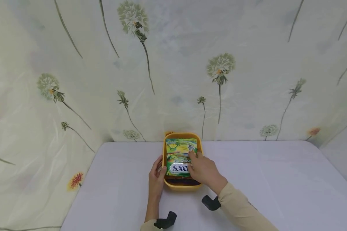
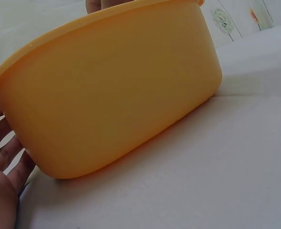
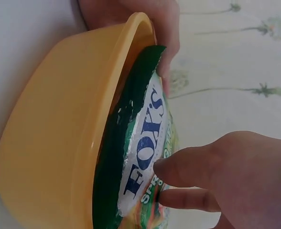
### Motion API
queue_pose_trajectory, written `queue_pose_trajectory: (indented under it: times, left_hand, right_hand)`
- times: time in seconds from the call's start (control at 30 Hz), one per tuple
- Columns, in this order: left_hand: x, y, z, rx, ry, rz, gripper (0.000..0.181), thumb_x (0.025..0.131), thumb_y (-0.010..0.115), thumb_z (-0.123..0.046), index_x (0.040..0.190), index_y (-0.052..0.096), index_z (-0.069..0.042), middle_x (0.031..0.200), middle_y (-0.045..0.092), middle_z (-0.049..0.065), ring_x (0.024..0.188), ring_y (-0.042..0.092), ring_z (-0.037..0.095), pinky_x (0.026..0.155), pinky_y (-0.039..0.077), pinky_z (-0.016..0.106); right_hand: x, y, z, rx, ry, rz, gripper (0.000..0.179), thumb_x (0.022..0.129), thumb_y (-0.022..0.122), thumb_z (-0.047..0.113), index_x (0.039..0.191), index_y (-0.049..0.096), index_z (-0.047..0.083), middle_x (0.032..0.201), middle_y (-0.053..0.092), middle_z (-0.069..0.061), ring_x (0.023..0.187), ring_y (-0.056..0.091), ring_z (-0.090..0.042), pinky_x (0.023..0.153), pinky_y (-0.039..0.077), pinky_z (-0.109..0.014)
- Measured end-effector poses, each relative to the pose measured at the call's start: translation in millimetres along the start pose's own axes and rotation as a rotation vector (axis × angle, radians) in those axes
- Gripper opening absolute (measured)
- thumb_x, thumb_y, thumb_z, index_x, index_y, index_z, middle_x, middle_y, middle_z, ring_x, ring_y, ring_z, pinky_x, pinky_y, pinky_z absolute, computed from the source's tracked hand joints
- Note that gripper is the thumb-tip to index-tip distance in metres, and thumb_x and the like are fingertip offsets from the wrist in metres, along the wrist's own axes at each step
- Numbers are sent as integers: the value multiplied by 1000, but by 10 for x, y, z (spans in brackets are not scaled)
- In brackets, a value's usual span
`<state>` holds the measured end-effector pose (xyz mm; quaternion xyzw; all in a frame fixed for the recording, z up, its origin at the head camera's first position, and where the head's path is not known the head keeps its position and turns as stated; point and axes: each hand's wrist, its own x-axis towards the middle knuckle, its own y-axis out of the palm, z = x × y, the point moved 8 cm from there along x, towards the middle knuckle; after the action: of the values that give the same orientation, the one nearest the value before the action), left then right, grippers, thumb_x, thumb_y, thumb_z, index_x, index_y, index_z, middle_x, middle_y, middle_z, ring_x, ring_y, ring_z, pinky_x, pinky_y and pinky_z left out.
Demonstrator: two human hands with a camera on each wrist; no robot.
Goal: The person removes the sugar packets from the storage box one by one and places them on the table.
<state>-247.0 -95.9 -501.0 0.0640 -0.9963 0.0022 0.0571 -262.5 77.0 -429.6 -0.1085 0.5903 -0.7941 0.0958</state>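
Observation:
A yellow plastic tub [image 1: 183, 188] holds a green and white Fox's Spring Tea candy bag [image 1: 177, 170]. Behind that bag lies a yellow-green Fox's bag [image 1: 179, 147]. My left hand [image 1: 157, 176] holds the tub's left side, thumb over the rim and fingers against the outer wall. My right hand [image 1: 203, 168] reaches over the right rim, and its fairly straight thumb and fingers touch the face of the Spring Tea bag [image 3: 143, 148]. Something dark [image 1: 182, 182] shows under the bags at the tub's near end.
The tub stands on a white-covered table [image 1: 127, 179], near its back edge. A pale curtain [image 1: 176, 70] with dandelion prints hangs right behind. Black angled pieces [image 1: 166, 220] stick out at both wrists, above the tabletop.

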Motion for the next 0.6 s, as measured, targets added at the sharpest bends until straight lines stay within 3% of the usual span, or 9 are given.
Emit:
queue_pose_trajectory:
  times: [0.2, 0.47, 0.6]
  left_hand:
    - [13, -3, 6, -2, 5, 4, 47, 96, 51, -12, 142, 42, -10, 143, 48, 6, 130, 47, 22, 104, 45, 32]
    - [4, 16, 22, -8, -8, 6, 47, 96, 51, -11, 142, 42, -12, 141, 49, 7, 128, 49, 22, 102, 46, 31]
    - [9, 4, 21, 2, -7, -2, 46, 96, 51, -12, 141, 43, -13, 141, 50, 6, 128, 49, 22, 102, 46, 30]
  right_hand:
    - [100, 60, -44, 58, 52, 22, 36, 86, 63, 25, 117, 55, 8, 95, 58, -15, 62, 51, -20, 47, 42, -31]
    - [160, 121, -211, 241, 165, 83, 34, 87, 65, 24, 116, 53, 11, 97, 67, -8, 67, 52, -18, 53, 39, -27]
    - [172, 131, -230, 297, 186, 70, 33, 87, 64, 24, 116, 53, 12, 99, 66, -8, 70, 52, -17, 55, 38, -26]
